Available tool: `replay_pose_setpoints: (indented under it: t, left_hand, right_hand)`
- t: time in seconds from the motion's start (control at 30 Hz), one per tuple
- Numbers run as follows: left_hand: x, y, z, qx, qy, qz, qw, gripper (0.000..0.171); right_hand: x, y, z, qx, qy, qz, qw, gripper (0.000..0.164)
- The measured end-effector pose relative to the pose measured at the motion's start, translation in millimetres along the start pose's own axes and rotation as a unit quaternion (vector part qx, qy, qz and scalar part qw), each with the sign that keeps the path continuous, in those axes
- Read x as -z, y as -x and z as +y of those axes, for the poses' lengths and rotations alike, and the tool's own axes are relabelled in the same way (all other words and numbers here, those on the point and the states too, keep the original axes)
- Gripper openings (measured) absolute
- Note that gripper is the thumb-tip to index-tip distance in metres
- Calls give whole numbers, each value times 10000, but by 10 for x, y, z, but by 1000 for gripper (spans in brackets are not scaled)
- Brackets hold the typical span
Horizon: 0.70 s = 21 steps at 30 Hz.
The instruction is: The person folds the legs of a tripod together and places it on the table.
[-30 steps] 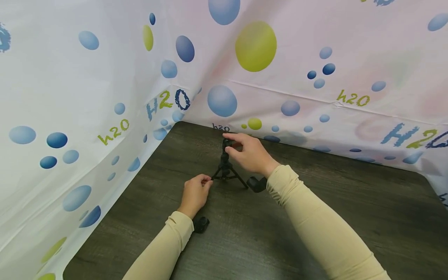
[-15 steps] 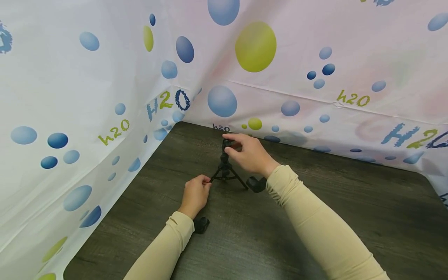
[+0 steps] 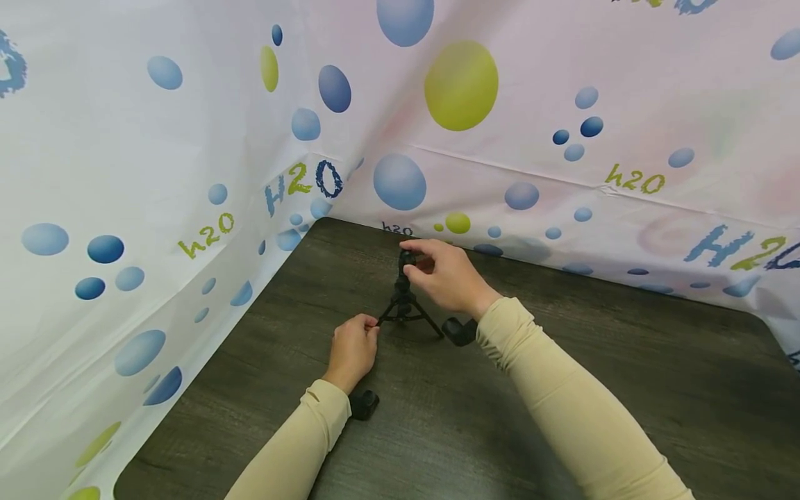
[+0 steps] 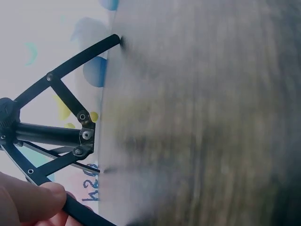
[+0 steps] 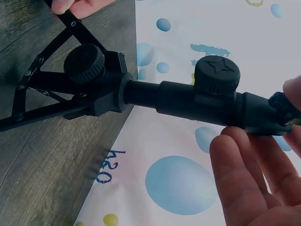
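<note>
A black mini tripod (image 3: 403, 300) stands upright on the table with its legs spread. My left hand (image 3: 352, 351) pinches its near-left leg; the left wrist view shows the thumb on top of that leg (image 4: 87, 215) and fingers beneath. At the top of the tripod, my right hand (image 3: 453, 278) holds the head between thumb and fingers. The right wrist view shows the column (image 5: 178, 99) with a round knob (image 5: 217, 74) bearing a star mark and a ribbed knob (image 5: 84, 63) lower down. Part of the head is hidden by the right hand.
The dark wood-grain table (image 3: 562, 389) has its back edge against a white sheet (image 3: 537, 69) printed with blue and green dots. A second sheet side hangs along the left. Black wrist devices (image 3: 365, 404) stick out beside both sleeves.
</note>
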<state>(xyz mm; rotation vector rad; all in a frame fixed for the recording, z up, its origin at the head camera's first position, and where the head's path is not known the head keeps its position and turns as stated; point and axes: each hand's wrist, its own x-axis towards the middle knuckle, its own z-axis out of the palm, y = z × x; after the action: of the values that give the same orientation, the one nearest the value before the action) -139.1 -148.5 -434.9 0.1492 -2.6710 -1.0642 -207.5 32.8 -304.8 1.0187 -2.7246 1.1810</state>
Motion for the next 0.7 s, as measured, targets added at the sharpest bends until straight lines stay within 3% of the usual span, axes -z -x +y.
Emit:
replay_pose_setpoints:
  t: [0.7]
  left_hand:
    - [-45,8,-36,-224,457,390,9979,7]
  right_hand:
    - [16,-27,37,27,-26,-194,9998,44]
